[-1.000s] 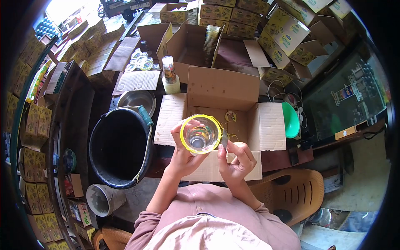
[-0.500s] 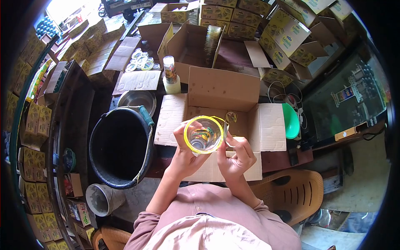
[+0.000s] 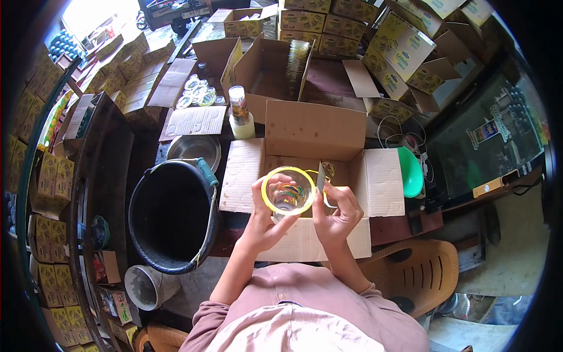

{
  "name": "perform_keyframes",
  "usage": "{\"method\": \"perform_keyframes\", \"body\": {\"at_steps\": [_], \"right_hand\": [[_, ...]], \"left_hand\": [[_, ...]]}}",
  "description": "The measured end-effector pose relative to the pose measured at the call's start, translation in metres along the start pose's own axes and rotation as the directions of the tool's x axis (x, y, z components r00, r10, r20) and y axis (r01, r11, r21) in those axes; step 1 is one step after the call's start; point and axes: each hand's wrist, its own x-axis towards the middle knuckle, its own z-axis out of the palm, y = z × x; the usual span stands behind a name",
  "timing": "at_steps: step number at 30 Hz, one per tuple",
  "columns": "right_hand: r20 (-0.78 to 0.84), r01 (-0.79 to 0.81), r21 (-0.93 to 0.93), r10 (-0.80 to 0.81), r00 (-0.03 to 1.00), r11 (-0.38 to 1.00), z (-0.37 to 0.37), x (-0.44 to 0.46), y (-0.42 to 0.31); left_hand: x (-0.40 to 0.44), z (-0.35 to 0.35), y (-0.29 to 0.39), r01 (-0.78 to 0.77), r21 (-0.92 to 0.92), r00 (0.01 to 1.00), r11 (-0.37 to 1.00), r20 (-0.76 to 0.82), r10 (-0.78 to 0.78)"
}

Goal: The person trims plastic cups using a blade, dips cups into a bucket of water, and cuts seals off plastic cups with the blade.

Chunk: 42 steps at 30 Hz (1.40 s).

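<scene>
A clear plastic cup (image 3: pixel 288 192) with a yellow rim is tilted so its mouth faces the camera, with coloured print showing through its wall. My left hand (image 3: pixel 263 214) is wrapped round the cup's left side and underside. Pinched in my right hand (image 3: pixel 338 215) is a thin grey blade (image 3: pixel 321 177), upright at the cup's right rim. A thin yellow strip curls beside the blade and hangs by my right fingers. Both hands are above an open cardboard box (image 3: pixel 315 130), where a small printed piece (image 3: pixel 329 169) lies inside.
Left of the box stand a large black bucket (image 3: pixel 171 217), a metal bowl (image 3: pixel 194 154) and a stack of cups (image 3: pixel 242 126). A green bowl (image 3: pixel 410 172) is at the right. Behind are another open carton (image 3: pixel 267 70) and round lids (image 3: pixel 200 94).
The cup has shifted slightly right and down in view. My right hand with the blade has moved a little right, and the yellow strip now hangs longer beside the rim.
</scene>
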Motion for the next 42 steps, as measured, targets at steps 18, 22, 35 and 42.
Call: {"method": "perform_keyframes", "body": {"at_steps": [18,22,35,42], "right_hand": [[0.026,0.079,0.068,-0.081,0.996,0.995,0.004,-0.006,-0.008],[0.065,-0.001,0.157,-0.009,0.998,0.988,0.001,-0.004,-0.008],[0.099,-0.154,0.298,0.13,0.987,0.942,-0.002,-0.005,-0.002],[0.095,-0.117,0.215,0.099,0.991,0.97,-0.005,-0.009,-0.011]], "left_hand": [[0.003,-0.003,-0.011,-0.035,0.143,0.995,0.989,-0.084,0.047],[0.001,-0.006,-0.007,-0.021,0.197,0.999,0.98,-0.025,0.027],[-0.004,-0.001,-0.006,0.118,-0.136,0.992,0.984,0.053,-0.112],[-0.006,-0.002,-0.005,0.191,-0.362,0.981,0.913,0.046,-0.187]]}}
